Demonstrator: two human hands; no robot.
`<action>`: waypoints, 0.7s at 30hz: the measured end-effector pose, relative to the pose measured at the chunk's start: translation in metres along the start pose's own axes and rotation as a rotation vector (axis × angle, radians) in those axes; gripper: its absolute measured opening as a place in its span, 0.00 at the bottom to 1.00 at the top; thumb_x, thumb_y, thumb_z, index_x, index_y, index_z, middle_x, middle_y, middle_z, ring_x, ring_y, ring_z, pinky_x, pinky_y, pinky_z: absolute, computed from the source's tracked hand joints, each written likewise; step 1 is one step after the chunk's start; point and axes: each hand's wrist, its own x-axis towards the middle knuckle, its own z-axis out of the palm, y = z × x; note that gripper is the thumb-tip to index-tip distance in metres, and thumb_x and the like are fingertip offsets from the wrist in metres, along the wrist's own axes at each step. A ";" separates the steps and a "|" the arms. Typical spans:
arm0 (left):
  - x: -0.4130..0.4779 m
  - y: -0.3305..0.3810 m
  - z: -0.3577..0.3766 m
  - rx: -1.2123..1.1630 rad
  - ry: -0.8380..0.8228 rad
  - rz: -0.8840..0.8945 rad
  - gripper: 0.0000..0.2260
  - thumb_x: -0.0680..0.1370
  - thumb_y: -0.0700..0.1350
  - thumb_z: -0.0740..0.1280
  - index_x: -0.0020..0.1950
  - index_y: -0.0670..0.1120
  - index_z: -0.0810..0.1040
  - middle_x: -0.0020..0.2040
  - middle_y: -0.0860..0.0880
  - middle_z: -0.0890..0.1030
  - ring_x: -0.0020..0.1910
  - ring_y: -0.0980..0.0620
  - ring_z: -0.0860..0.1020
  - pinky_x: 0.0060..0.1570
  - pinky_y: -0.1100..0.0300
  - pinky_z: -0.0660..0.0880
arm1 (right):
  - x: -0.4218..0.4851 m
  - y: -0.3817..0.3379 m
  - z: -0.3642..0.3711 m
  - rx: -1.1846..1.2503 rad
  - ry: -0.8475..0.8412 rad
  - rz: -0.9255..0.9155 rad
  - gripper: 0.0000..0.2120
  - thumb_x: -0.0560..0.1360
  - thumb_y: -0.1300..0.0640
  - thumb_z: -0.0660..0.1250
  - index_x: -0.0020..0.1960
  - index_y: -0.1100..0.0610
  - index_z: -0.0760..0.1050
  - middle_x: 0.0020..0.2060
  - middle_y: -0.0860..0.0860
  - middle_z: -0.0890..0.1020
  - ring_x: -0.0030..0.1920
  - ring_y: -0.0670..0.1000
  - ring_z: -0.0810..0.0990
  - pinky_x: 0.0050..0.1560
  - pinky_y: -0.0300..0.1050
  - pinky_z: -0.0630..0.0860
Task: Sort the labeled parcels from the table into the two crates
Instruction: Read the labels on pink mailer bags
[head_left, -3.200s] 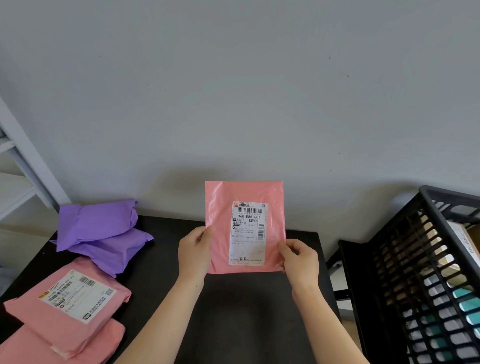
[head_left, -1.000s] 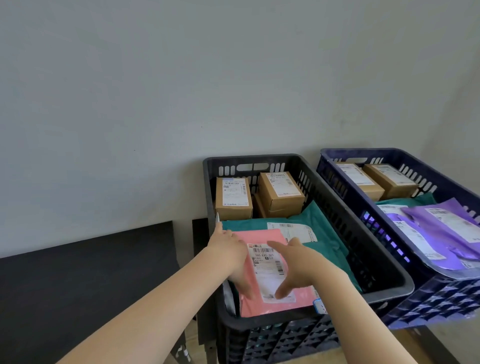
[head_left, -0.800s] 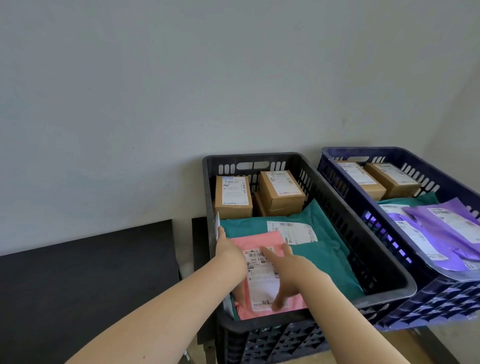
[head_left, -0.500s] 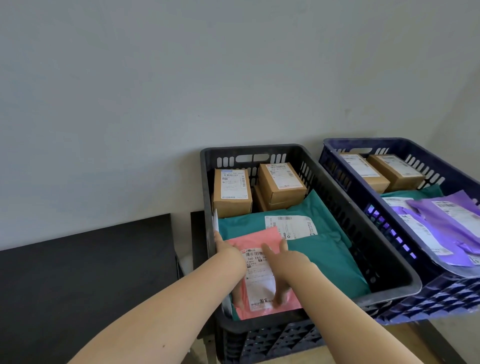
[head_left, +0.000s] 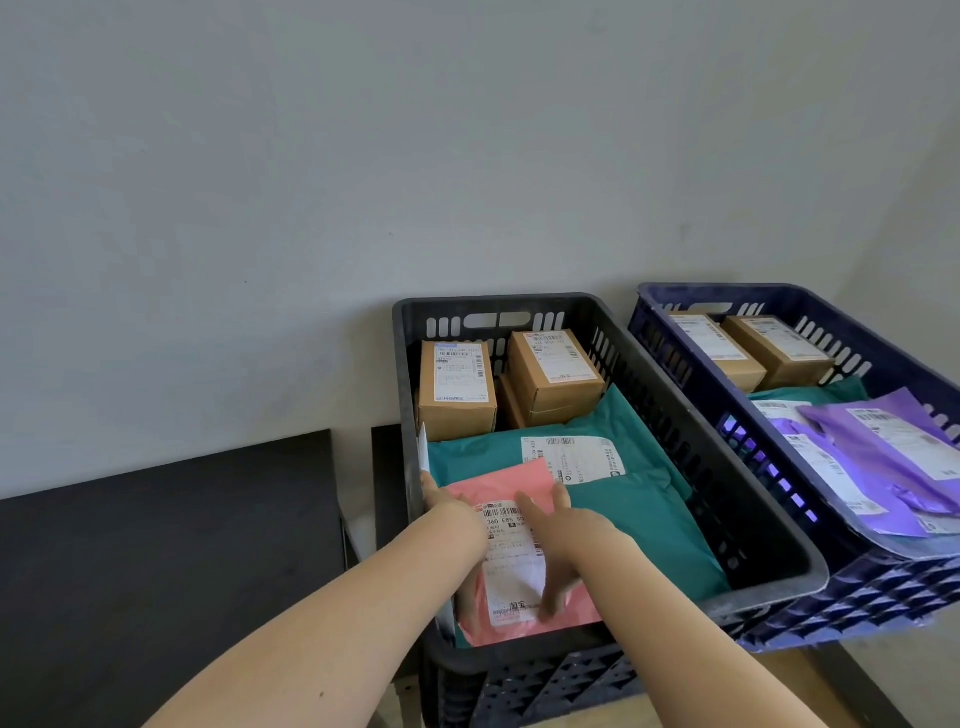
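A pink labeled parcel (head_left: 519, 483) lies flat at the front left of the black crate (head_left: 493, 302), on top of a teal parcel (head_left: 639, 519). My left hand (head_left: 457, 530) rests along the pink parcel's left edge, with its thumb by the crate wall. My right hand (head_left: 563, 545) lies flat on the white label with its fingers spread. The blue crate (head_left: 727, 289) stands to the right of the black one. It holds purple parcels (head_left: 883, 467), a teal one and two cardboard boxes.
Two brown cardboard boxes (head_left: 457, 389) stand at the back of the black crate. The black table (head_left: 156, 571) is at the left, with a narrow gap between it and the crate. A grey wall runs close behind both crates.
I carried the pink parcel from above the table over to the black crate and laid it on the teal parcel. Over the last second both hands slid it down flat toward the front wall.
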 end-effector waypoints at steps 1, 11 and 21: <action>0.001 0.000 0.000 0.022 0.004 0.004 0.29 0.81 0.53 0.56 0.78 0.42 0.50 0.73 0.42 0.62 0.75 0.41 0.57 0.74 0.40 0.45 | -0.001 0.002 0.000 0.030 0.000 -0.006 0.60 0.66 0.51 0.78 0.77 0.47 0.33 0.76 0.60 0.34 0.71 0.65 0.64 0.68 0.57 0.69; -0.042 -0.045 -0.020 -0.228 0.619 0.069 0.24 0.75 0.59 0.66 0.67 0.48 0.72 0.65 0.46 0.72 0.68 0.45 0.65 0.71 0.37 0.46 | -0.018 0.004 -0.022 0.235 0.310 -0.012 0.32 0.77 0.51 0.66 0.76 0.47 0.57 0.78 0.54 0.51 0.71 0.56 0.66 0.66 0.51 0.69; -0.071 -0.123 0.052 -0.770 1.174 -0.040 0.14 0.77 0.51 0.66 0.62 0.52 0.77 0.64 0.54 0.74 0.64 0.52 0.70 0.71 0.50 0.54 | -0.048 -0.074 -0.056 0.433 0.783 -0.184 0.18 0.78 0.63 0.58 0.65 0.51 0.75 0.67 0.47 0.71 0.59 0.50 0.75 0.48 0.37 0.70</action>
